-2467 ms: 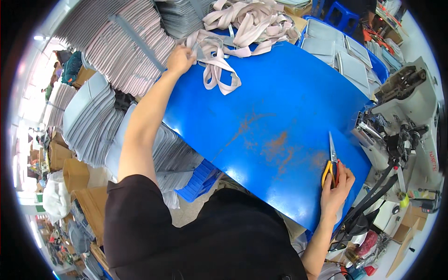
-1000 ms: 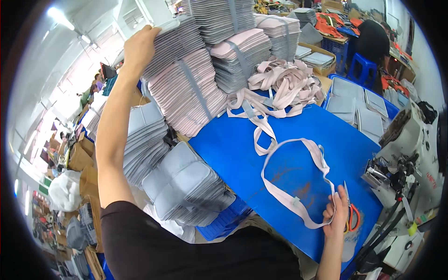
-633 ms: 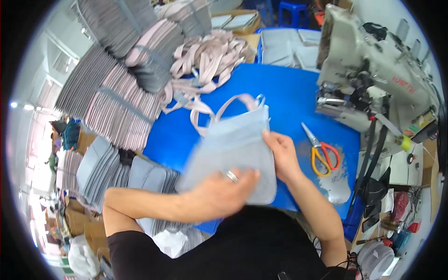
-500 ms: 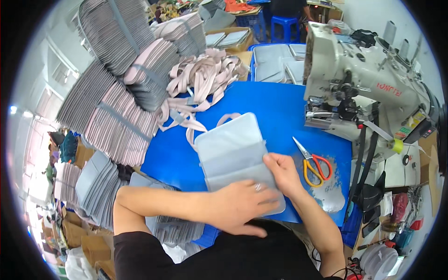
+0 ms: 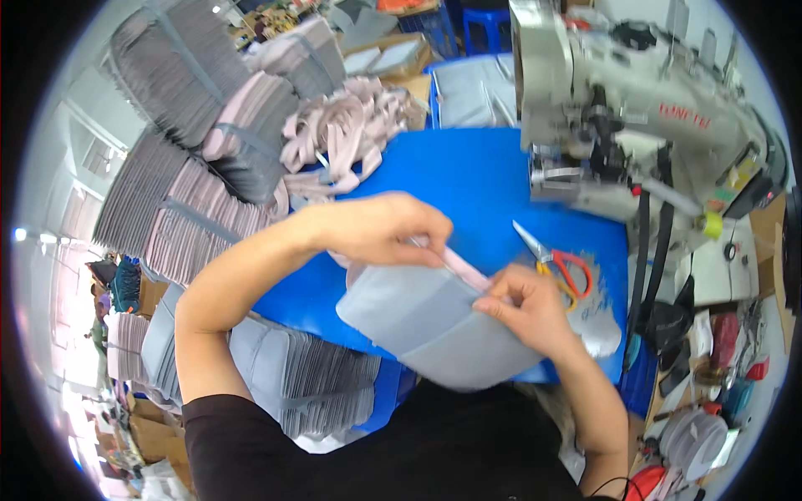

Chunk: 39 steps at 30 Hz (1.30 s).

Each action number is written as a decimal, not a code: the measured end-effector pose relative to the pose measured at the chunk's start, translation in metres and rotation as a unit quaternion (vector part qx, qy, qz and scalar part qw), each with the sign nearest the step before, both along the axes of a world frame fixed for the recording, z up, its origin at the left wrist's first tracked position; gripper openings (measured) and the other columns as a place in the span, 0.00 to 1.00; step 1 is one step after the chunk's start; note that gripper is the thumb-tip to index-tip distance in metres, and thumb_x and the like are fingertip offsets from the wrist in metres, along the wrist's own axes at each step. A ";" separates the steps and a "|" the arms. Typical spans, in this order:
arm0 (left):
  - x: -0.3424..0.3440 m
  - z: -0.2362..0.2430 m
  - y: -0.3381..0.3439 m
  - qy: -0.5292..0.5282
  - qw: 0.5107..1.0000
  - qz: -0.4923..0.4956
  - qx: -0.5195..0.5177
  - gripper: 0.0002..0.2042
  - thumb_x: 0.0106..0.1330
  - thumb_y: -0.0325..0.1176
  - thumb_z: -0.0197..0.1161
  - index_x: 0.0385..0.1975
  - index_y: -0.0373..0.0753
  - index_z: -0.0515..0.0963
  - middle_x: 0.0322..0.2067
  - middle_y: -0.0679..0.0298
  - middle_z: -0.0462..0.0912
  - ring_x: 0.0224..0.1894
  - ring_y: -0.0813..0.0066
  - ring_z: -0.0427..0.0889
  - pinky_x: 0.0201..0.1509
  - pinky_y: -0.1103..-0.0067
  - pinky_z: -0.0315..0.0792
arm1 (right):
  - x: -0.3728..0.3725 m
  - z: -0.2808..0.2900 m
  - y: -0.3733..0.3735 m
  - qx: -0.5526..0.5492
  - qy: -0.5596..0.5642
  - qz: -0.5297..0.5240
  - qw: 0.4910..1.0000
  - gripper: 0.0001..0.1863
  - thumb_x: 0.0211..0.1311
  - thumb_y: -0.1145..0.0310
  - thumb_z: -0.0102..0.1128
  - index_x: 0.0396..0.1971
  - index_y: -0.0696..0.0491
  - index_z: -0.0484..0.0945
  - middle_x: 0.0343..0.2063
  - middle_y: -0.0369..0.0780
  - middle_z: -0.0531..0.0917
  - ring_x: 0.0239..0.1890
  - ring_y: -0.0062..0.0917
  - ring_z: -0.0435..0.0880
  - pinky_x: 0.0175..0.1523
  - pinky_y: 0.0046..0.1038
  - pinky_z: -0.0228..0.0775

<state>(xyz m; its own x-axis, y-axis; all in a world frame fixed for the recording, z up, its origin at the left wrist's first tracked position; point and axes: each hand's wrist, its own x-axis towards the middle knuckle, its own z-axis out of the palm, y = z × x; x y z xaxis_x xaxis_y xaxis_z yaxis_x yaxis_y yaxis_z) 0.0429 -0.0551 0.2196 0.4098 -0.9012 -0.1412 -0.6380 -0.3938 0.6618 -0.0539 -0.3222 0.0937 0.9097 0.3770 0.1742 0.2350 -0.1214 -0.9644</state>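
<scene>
A light grey rectangular fabric panel (image 5: 443,321) is tilted in front of me, a band crossing its middle. Along its far edge runs a pale pink strap (image 5: 468,271). My left hand (image 5: 388,230) reaches over the panel, its fingers closed in a pinch on the strap. At the strap's other end my right hand (image 5: 530,309) is closed, thumb and fingers gripping the panel's edge. Scissors (image 5: 555,263) with one red and one yellow handle loop lie just right of the panel, partly hidden by my right hand.
A sewing machine (image 5: 601,108) stands at the right of the blue tabletop (image 5: 451,175). Tangled pink straps (image 5: 347,125) lie at the back. Tied stacks of grey and pink panels (image 5: 175,209) rise on the left, with another panel stack (image 5: 313,376) near my left elbow.
My left hand has moved from the panel's near part up to its far edge and taken hold of the strap. The panel has turned and tilted; the view has shifted slightly.
</scene>
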 end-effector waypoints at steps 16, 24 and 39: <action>-0.019 -0.016 0.047 -0.077 0.986 0.146 -0.009 0.11 0.58 0.30 0.80 0.24 0.37 0.80 0.36 0.62 0.89 0.36 0.76 0.84 0.39 0.79 0.75 | -0.008 -0.016 0.013 0.079 0.140 0.021 0.987 0.11 0.64 0.71 0.75 0.44 0.56 0.85 0.31 0.35 0.84 0.29 0.13 0.79 0.36 0.20 0.70; -0.028 -0.020 0.051 -0.127 0.982 0.133 -0.035 0.10 0.57 0.28 0.80 0.24 0.37 0.82 0.33 0.61 0.90 0.34 0.72 0.88 0.40 0.78 0.79 | -0.011 -0.015 0.015 -0.024 0.029 0.008 0.999 0.07 0.62 0.68 0.76 0.34 0.56 0.88 0.28 0.34 0.81 0.28 0.17 0.76 0.35 0.22 0.68; -0.013 -0.019 0.031 -0.102 0.982 0.144 -0.066 0.08 0.60 0.27 0.76 0.24 0.35 0.82 0.32 0.61 0.90 0.33 0.73 0.88 0.38 0.79 0.79 | 0.000 -0.019 0.002 -0.028 0.027 0.000 0.999 0.11 0.63 0.67 0.75 0.27 0.55 0.81 0.21 0.32 0.73 0.25 0.16 0.67 0.31 0.24 0.59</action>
